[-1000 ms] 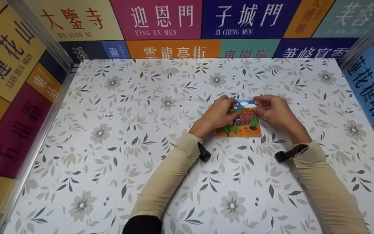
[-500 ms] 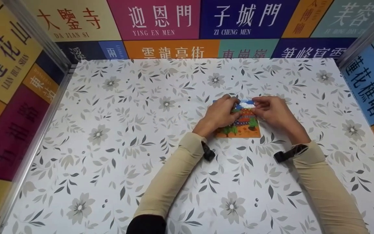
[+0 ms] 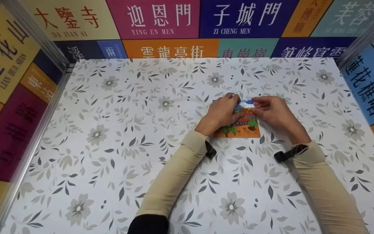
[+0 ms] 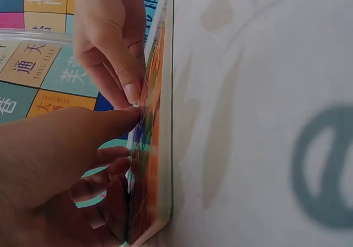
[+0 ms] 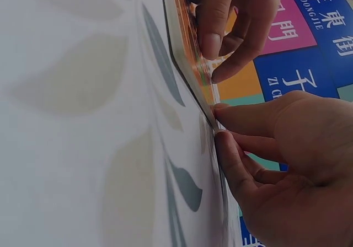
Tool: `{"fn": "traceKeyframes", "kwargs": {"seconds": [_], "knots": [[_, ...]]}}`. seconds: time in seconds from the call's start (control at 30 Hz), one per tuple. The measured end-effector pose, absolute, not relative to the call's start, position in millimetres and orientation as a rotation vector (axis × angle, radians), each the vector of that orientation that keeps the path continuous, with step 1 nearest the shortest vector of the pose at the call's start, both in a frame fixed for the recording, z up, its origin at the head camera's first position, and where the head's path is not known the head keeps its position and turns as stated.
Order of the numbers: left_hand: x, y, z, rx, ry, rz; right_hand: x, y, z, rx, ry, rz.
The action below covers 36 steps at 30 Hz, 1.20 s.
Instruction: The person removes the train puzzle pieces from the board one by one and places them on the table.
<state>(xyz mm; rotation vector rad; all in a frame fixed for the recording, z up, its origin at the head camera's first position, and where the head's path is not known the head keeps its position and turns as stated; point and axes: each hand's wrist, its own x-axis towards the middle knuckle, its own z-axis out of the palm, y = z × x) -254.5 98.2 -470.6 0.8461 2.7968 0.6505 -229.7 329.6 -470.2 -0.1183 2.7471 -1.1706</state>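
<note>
A small jigsaw puzzle (image 3: 252, 128) lies on the patterned tabletop, with a thin pale border and a picture of blue sky, a red building and green trees. My left hand (image 3: 221, 112) covers its left part; the fingers are bent over it near the top, and the thumb (image 4: 118, 123) touches the picture. At the upper right corner my right hand (image 3: 273, 110) pinches the puzzle, with thumb and index finger close together at the edge (image 5: 212, 117). Both hands hide parts of the picture. Whether a loose piece lies between any fingers is too small to tell.
The white tabletop (image 3: 109, 175) bears grey flowers and leaves. Colourful panels with Chinese lettering (image 3: 161, 19) stand behind it and on both sides. Black straps (image 3: 282, 156) circle both wrists below the beige sleeves.
My left hand and forearm have shifted slightly to the right, the fingers still over the puzzle. The right hand stays at the upper right corner. The view has drifted a little.
</note>
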Motion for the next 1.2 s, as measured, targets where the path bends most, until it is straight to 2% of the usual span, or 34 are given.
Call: {"fn": "traceKeyframes", "kwargs": {"seconds": [0.3,0.77,1.2], "knots": [[-260,99,-466,0.870,2.763,0.634,-229,330,-469,-0.118,2.758,-1.131],[-273,99,-464,0.767,2.671,0.653,-228,332,-468,-0.095,2.732,-1.097],[-273,98,-461,0.773,2.677,0.671,-227,331,-467,-0.088,2.758,-1.105]]}}
